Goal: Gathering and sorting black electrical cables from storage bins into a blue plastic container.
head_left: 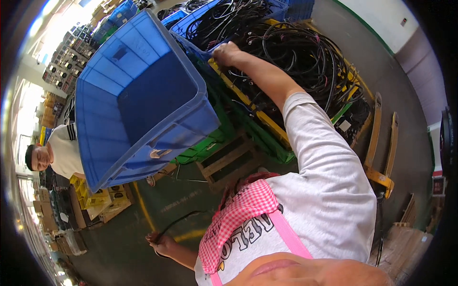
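My left hand (162, 245) is low on the left, its fingers closed round a thin black cable (179, 219) that trails up and to the right. My right arm stretches far forward. At its end my right hand (226, 53) is closed at the near corner of a blue crate (198, 51), seemingly on its rim; the fingertips are partly hidden. Black cables (229, 19) fill that crate. Beside it, a large heap of coiled black cables (291, 57) lies in a yellow-edged container (274, 126). A big blue bin (157, 95), tilted, stands left of my right arm.
Green crates (198, 155) are beneath the blue bin, near a wooden pallet (226, 159). A yellow pallet jack (379, 176) stands at the right. Another person (62, 150) is beyond the bin at the left, near yellow crates (93, 193). Yellow lines (143, 205) mark the green floor.
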`<state>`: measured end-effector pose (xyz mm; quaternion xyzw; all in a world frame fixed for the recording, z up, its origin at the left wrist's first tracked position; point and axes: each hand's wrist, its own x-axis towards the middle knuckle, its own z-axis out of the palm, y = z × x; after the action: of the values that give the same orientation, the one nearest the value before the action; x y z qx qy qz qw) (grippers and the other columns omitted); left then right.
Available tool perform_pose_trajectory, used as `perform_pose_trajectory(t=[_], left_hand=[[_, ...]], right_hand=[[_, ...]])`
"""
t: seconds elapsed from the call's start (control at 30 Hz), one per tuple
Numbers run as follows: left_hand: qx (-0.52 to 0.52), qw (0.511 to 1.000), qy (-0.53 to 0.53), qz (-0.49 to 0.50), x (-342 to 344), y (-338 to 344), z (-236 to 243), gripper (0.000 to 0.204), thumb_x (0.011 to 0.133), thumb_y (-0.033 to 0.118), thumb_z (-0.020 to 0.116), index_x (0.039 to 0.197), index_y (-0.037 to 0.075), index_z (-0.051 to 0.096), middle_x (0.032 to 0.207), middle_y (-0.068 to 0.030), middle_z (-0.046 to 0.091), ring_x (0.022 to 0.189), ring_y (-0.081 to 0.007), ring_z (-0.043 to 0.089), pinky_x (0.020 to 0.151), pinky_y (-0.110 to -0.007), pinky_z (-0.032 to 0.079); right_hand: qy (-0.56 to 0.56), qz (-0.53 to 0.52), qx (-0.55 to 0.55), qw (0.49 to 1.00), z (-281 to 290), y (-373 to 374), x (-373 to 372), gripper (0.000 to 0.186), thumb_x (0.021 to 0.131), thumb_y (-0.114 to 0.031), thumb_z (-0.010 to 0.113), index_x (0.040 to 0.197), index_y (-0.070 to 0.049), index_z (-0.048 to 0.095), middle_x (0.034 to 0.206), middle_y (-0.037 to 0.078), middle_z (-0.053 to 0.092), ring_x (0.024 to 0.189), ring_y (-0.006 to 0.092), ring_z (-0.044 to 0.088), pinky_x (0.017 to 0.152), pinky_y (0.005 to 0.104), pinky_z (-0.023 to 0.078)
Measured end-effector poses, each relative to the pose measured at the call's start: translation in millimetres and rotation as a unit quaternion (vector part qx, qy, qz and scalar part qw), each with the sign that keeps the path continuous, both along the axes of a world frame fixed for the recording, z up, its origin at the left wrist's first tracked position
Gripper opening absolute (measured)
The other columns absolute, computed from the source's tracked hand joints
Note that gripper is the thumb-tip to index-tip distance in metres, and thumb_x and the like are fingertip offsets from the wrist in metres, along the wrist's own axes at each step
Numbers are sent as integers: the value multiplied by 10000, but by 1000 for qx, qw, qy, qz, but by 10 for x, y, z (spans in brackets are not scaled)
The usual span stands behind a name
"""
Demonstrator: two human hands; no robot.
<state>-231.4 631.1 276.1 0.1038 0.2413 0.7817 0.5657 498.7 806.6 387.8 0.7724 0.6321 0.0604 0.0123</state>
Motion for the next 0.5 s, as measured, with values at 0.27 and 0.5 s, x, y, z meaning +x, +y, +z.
perform_pose_trajectory(t=[0.27, 0.5], left_hand=[[-78, 994, -8, 71, 568, 77, 343, 463, 1012, 337, 255, 962, 12, 581, 925, -75, 630, 814, -214, 572, 806, -376, 470], [-10, 1000, -15, -23, 512, 289, 71, 442, 1015, 314, 237, 921, 16, 549, 898, -87, 607, 786, -229, 561, 810, -375, 470]], right_hand=[[297, 136, 570, 754, 1856, -403, 582, 308, 927, -375, 509, 920, -86, 614, 714, 53, 610, 594, 204, 561, 616, 377, 489], [596, 375, 620, 346, 3275, -1455, 27, 184, 964, -153, 460, 1023, 2, 538, 815, 69, 563, 676, 160, 545, 637, 290, 499]])
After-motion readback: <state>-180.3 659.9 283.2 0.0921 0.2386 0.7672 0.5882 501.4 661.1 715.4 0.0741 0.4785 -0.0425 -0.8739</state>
